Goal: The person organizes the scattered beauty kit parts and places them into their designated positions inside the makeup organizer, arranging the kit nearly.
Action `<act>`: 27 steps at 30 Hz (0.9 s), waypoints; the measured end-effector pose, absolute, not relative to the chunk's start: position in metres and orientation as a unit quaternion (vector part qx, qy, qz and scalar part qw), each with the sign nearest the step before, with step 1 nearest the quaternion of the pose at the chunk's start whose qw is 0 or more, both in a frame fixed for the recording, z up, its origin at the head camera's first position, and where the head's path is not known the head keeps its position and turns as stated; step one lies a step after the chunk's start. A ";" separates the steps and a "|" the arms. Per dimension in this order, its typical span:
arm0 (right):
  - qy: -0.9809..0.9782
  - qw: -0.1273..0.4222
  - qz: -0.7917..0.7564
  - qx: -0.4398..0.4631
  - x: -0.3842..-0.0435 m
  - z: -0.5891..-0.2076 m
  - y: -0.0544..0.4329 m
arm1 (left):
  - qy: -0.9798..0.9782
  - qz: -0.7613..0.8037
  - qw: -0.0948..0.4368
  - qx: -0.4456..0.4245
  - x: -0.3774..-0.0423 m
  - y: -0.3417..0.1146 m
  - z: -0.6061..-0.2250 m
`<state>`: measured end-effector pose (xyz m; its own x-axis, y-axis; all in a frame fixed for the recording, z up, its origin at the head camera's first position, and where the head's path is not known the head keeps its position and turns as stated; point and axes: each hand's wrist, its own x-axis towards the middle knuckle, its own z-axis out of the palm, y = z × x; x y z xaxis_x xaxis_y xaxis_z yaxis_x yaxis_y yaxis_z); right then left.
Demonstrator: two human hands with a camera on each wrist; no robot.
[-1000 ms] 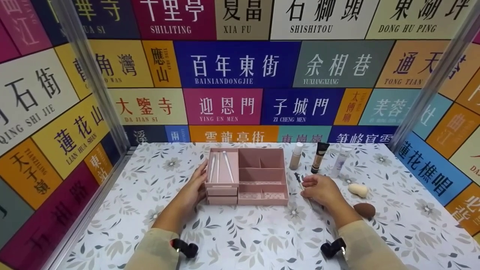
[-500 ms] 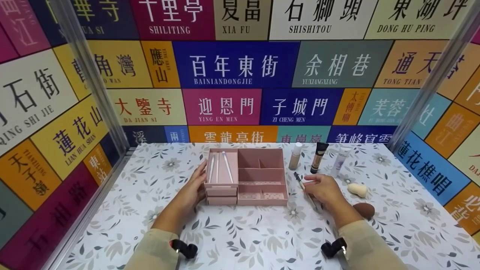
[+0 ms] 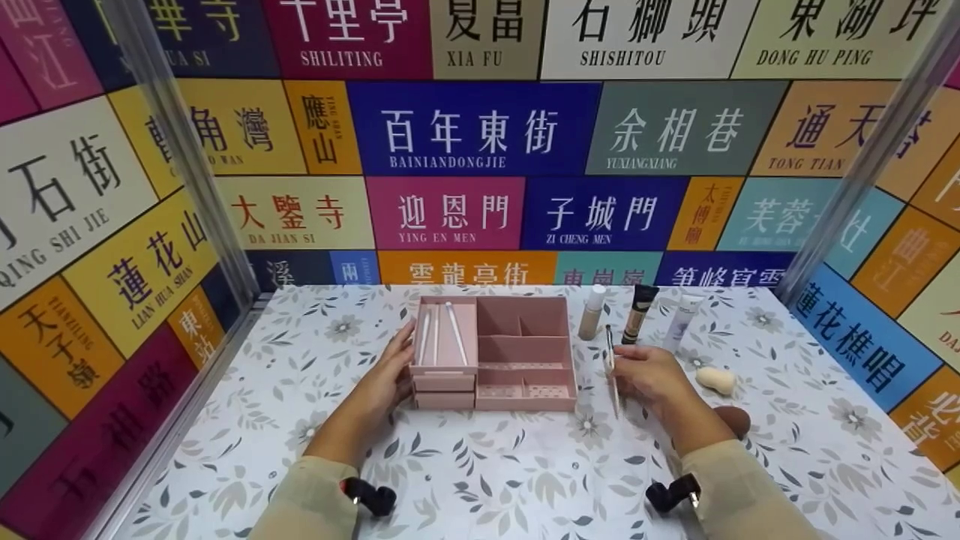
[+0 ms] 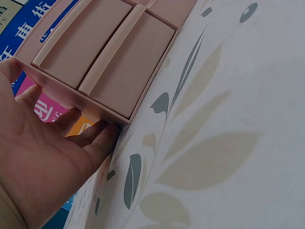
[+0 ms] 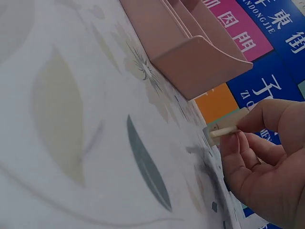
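A pink makeup organizer [image 3: 525, 405] stands on the table, with open compartments at its right and two drawers [image 4: 128, 62] at its left. Three slim white sticks [image 3: 427, 334] lie on top of the drawer side. Against the organizer's left wall rests my left hand [image 3: 390, 375], its fingers extended along the side in the left wrist view. My right hand [image 3: 651, 379] pinches a thin pale stick with a dark tip [image 3: 609, 341], like a makeup brush, between thumb and fingertips. Its cream-coloured end [image 5: 223, 132] points out of that pinch in the right wrist view.
Behind the right hand stand a beige foundation bottle [image 3: 591, 315], a black tube [image 3: 638, 315] and a white tube [image 3: 682, 322]. A cream sponge [image 3: 716, 380] and a brown sponge [image 3: 739, 421], partly covered by the forearm, lie to the right. Printed panels surround the flowered table.
The stick in my right hand has turned from slanting up-left to nearly straight away from me, and the fingers have closed on it. My left hand and the organizer keep their places.
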<state>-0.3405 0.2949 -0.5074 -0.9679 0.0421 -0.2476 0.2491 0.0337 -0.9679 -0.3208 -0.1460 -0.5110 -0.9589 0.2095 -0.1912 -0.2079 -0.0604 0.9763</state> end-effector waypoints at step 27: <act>0.693 0.060 -0.716 0.060 -0.325 -0.469 0.269 | 0.658 0.741 0.136 0.013 -0.324 -0.144 -0.513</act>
<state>-0.3247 0.2690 -0.4693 -0.9858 -0.0028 -0.1679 0.1679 -0.0325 -0.9853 -0.3241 -0.1443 -0.5128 -0.9627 0.2182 -0.1599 -0.1845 -0.0973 0.9780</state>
